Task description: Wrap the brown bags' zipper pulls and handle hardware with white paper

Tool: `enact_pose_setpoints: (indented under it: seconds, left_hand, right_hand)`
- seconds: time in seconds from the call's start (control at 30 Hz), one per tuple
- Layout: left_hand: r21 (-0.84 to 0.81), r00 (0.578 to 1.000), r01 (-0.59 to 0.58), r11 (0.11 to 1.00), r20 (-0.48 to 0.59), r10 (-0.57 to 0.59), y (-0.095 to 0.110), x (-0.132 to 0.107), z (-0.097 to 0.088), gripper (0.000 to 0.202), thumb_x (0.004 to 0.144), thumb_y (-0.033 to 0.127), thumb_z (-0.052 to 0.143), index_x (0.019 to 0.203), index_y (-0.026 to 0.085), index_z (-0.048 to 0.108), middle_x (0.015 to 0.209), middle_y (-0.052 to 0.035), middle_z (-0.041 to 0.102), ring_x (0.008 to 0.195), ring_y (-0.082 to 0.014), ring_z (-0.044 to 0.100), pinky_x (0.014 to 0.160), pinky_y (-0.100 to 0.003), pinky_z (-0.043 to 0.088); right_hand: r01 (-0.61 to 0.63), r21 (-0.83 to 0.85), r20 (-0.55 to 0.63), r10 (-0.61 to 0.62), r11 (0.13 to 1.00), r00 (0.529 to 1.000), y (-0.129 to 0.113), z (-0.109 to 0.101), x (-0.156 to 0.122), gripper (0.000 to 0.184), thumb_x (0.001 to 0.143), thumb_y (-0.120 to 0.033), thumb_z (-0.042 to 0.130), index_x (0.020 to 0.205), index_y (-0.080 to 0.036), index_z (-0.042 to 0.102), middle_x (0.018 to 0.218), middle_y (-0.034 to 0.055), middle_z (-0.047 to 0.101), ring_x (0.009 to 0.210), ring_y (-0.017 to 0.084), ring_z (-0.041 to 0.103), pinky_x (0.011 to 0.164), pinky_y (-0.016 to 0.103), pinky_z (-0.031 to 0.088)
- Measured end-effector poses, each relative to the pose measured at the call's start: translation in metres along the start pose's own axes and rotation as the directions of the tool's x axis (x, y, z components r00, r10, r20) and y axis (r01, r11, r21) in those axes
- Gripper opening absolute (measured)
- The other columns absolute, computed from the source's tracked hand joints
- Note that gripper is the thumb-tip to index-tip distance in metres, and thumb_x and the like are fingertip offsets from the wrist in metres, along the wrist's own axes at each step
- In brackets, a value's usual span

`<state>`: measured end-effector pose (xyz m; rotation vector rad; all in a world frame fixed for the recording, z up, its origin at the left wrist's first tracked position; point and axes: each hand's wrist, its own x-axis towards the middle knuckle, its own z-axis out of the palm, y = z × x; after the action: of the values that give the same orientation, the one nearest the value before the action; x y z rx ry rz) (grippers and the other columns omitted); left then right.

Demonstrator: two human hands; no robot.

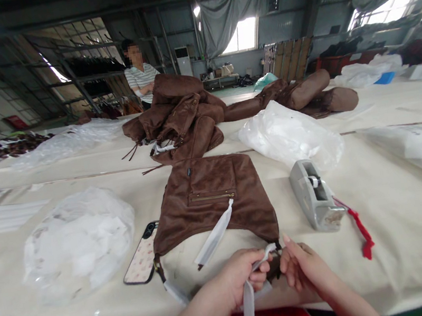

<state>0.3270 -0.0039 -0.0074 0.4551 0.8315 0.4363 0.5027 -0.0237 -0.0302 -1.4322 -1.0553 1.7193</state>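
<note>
Plastic bag point(78, 243), clear and stuffed with white paper, lies at the left of the cream counter point(399, 235). Just beside it to the right lies a phone point(142, 254), patterned case up, its far end touching the lower left corner of the brown handbag point(209, 195). Across the counter stands a person in a striped shirt point(141, 78), arms folded, behind a heap of brown handbags point(180, 115).

The single handbag lies flat at the centre, zip pocket up, with a paper tag point(215, 235) hanging from the zip pull. At the near edge the left hand point(243, 273) is clenched around a white wrapping strip point(250, 301) that trails down off the counter. The right hand point(304, 266), just beside it, pinches the strip's upper end against the handbag's dark strap point(275, 270) at the lower right corner.

Further right lies a second clear bag point(291, 137). In front of it stands a grey tape dispenser point(315, 195), with a red cord point(361, 233) touching its near end.
</note>
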Motion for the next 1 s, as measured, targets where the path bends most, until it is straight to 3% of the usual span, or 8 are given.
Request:
enact_pose_setpoints:
  seconds: [0.1, 0.3, 0.43, 0.53, 0.7, 1.0]
  left_hand:
    - [0.015, 0.999, 0.027, 1.0, -0.043, -0.026, -0.001, 0.003, 0.0, 0.018, 0.086, 0.029, 0.049, 0.087, 0.012, 0.055, 0.057, 0.0056, 0.043, 0.034, -0.0023, 0.019, 0.037, -0.018, 0.004]
    - [0.089, 0.991, 0.008, 0.996, -0.137, 0.004, -0.006, 0.012, 0.001, 0.033, 0.087, 0.049, 0.049, 0.087, 0.016, 0.051, 0.064, 0.0044, 0.051, 0.034, -0.0008, 0.022, 0.037, -0.018, 0.004]
    - [0.169, 0.983, -0.088, 0.982, -0.144, 0.113, -0.012, 0.017, 0.003, 0.037, 0.075, 0.047, 0.066, 0.086, 0.018, 0.046, 0.067, 0.006, 0.053, 0.035, 0.0002, 0.026, 0.038, -0.018, 0.006]
    - [0.228, 0.971, -0.129, 0.965, -0.168, 0.17, -0.016, 0.019, 0.003, 0.041, 0.071, 0.049, 0.069, 0.085, 0.019, 0.045, 0.066, 0.006, 0.054, 0.037, -0.0004, 0.029, 0.039, -0.018, 0.01]
    - [0.281, 0.961, -0.079, 0.956, -0.233, 0.148, -0.019, 0.019, 0.005, 0.038, 0.075, 0.052, 0.062, 0.08, 0.017, 0.049, 0.061, 0.0047, 0.051, 0.042, -0.003, 0.037, 0.041, -0.019, 0.017]
    - [0.359, 0.954, -0.065, 0.931, -0.25, 0.163, -0.022, 0.025, 0.004, 0.037, 0.087, 0.053, 0.045, 0.074, 0.018, 0.046, 0.054, 0.0053, 0.042, 0.039, -0.005, 0.026, 0.043, -0.023, 0.011]
  right_hand:
    - [0.013, 0.118, -0.033, -0.01, 0.993, 0.999, 0.0, -0.005, -0.002, 0.066, 0.079, -0.074, 0.041, 0.056, -0.015, 0.059, 0.038, 0.0031, 0.057, 0.028, 0.007, 0.045, 0.032, 0.016, 0.026]
    - [0.037, 0.121, -0.009, -0.036, 0.992, 0.999, 0.002, -0.008, -0.001, 0.061, 0.078, -0.071, 0.048, 0.06, -0.014, 0.06, 0.04, 0.0023, 0.058, 0.028, 0.007, 0.044, 0.03, 0.015, 0.021]
    - [0.048, 0.125, 0.015, -0.05, 0.991, 0.999, 0.004, -0.007, 0.0, 0.06, 0.077, -0.07, 0.049, 0.06, -0.014, 0.06, 0.04, 0.0025, 0.058, 0.029, 0.007, 0.045, 0.031, 0.016, 0.021]
    - [0.055, 0.114, 0.018, -0.058, 0.992, 0.998, 0.006, -0.007, 0.0, 0.058, 0.076, -0.07, 0.051, 0.061, -0.014, 0.06, 0.041, 0.0028, 0.058, 0.029, 0.008, 0.045, 0.031, 0.016, 0.02]
    - [0.071, 0.115, 0.02, -0.074, 0.991, 0.997, 0.007, -0.005, 0.0, 0.058, 0.077, -0.069, 0.052, 0.061, -0.014, 0.06, 0.04, 0.0028, 0.058, 0.029, 0.008, 0.046, 0.032, 0.017, 0.022]
    - [0.095, 0.131, 0.025, -0.099, 0.987, 0.995, 0.011, -0.007, 0.002, 0.057, 0.077, -0.069, 0.052, 0.062, -0.015, 0.06, 0.041, 0.0018, 0.058, 0.03, 0.009, 0.046, 0.034, 0.017, 0.028]
